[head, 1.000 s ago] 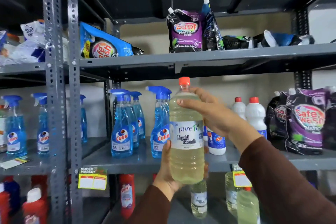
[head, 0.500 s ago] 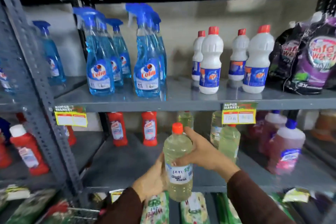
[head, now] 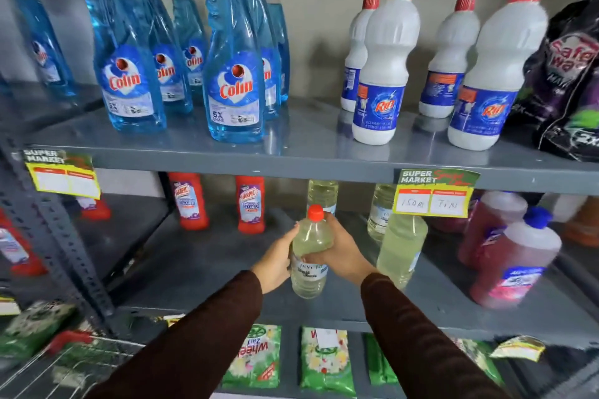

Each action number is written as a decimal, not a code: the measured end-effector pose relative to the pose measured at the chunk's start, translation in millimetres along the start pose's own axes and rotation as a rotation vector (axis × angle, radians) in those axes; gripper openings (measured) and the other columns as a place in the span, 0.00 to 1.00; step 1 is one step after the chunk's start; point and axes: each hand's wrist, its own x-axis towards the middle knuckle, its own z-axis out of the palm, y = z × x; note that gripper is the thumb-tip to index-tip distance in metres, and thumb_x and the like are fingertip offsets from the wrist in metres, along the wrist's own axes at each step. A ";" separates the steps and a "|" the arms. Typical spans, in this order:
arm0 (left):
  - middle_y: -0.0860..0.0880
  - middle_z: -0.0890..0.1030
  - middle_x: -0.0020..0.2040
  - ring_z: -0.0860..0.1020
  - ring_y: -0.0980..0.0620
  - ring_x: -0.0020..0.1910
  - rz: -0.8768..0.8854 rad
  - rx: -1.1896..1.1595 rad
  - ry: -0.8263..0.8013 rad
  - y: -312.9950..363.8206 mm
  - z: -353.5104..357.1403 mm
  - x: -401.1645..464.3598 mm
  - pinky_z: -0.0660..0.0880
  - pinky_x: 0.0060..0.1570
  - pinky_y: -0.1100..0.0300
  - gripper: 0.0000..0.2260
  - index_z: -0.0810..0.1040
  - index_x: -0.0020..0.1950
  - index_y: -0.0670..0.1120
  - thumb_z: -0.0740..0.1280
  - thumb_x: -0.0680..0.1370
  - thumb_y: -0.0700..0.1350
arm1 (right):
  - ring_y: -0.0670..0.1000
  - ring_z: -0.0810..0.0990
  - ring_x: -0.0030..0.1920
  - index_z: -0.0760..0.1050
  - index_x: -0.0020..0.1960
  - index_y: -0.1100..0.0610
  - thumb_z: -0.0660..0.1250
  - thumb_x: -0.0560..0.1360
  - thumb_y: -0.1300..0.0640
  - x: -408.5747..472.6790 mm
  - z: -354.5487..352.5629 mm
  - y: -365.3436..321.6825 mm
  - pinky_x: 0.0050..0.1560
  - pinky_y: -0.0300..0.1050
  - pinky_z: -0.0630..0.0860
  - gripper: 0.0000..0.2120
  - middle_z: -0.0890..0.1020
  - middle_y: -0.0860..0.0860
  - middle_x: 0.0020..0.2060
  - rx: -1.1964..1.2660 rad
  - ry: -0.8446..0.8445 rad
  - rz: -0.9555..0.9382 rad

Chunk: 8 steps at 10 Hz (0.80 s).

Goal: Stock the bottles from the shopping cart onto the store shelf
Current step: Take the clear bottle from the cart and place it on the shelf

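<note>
The grey metal lower shelf (head: 201,269) carries, toward its back and right, matching clear bottles of pale yellow liquid (head: 400,246) and pink-red bottles with blue caps (head: 515,266), so the free spot at the front edge is tight: setting down too far right could knock the nearest yellow bottle into the others, and a base landing half over the front edge could tip forward off the shelf toward the wire shopping cart (head: 74,363) below. The clear plastic bleach bottle with a red cap (head: 309,253) hangs upright just above that front edge, the left hand (head: 275,264) curled round its side and the right hand (head: 337,256) wrapped over its shoulder, both closed on it. Against half a second ago, the bottle sits lower and deeper under the upper shelf (head: 308,162), and the view is closer.
</note>
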 end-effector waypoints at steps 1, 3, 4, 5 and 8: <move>0.39 0.69 0.73 0.66 0.36 0.73 0.007 -0.065 -0.009 4.5 -5.3 27.1 0.74 0.51 0.49 0.50 0.70 0.72 0.44 0.71 0.57 0.72 | 0.48 0.82 0.55 0.70 0.63 0.44 0.79 0.60 0.66 14.1 -0.6 -2.7 0.56 0.43 0.77 0.37 0.83 0.49 0.54 -0.010 0.002 0.016; 0.47 0.70 0.74 0.65 0.41 0.74 -0.006 0.063 0.113 -17.6 -55.8 119.0 0.68 0.65 0.40 0.42 0.74 0.68 0.54 0.70 0.60 0.75 | 0.37 0.79 0.50 0.68 0.59 0.40 0.78 0.62 0.65 31.6 -4.8 -4.1 0.47 0.32 0.73 0.35 0.82 0.42 0.48 -0.042 -0.010 0.007; 0.49 0.70 0.74 0.66 0.44 0.74 -0.010 0.107 0.071 -17.4 -67.8 133.8 0.68 0.65 0.42 0.40 0.75 0.67 0.56 0.68 0.61 0.76 | 0.35 0.78 0.48 0.67 0.60 0.42 0.78 0.63 0.67 33.6 -5.2 -0.8 0.46 0.31 0.72 0.35 0.81 0.40 0.46 -0.022 -0.020 -0.011; 0.50 0.71 0.74 0.67 0.46 0.73 -0.083 0.065 0.082 0.4 -40.8 96.2 0.71 0.56 0.50 0.40 0.74 0.68 0.54 0.67 0.63 0.75 | 0.37 0.79 0.49 0.67 0.62 0.43 0.77 0.63 0.68 34.5 -4.2 4.1 0.50 0.36 0.75 0.36 0.81 0.41 0.47 0.003 -0.014 -0.026; 0.51 0.67 0.76 0.61 0.50 0.76 -0.063 0.095 0.103 -5.4 -72.6 -25.9 0.56 0.75 0.52 0.32 0.64 0.76 0.45 0.49 0.80 0.65 | 0.45 0.73 0.60 0.65 0.72 0.58 0.76 0.68 0.68 -33.7 25.2 -2.8 0.54 0.24 0.68 0.36 0.74 0.43 0.59 0.051 0.339 -0.033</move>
